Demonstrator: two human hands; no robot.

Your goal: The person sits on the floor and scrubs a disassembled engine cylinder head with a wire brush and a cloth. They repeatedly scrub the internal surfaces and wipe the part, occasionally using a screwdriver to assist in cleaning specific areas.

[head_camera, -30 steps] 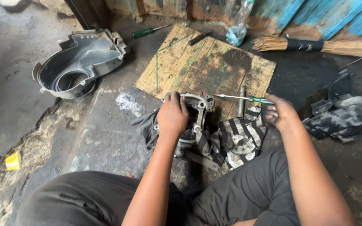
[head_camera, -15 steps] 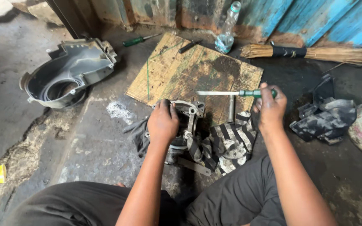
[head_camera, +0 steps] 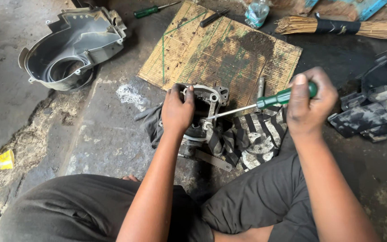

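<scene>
Both hands are closed on something: the left hand (head_camera: 178, 112) grips the grey cast-metal engine part (head_camera: 204, 110) resting on a striped rag (head_camera: 247, 139) below the worn plywood board (head_camera: 220, 51), while the right hand (head_camera: 311, 102) holds a green-handled screwdriver (head_camera: 265, 101), tip at the part.

Bare concrete floor (head_camera: 99, 134) left of engine part (head_camera: 204, 110): passable. Right blocked by striped rag (head_camera: 251, 143); ahead, wooden board (head_camera: 220, 54).

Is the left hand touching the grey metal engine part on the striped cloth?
Touching. The head view shows the left hand laid over the grey metal engine part, fingers wrapped over its top edge, with no gap between them.
</scene>
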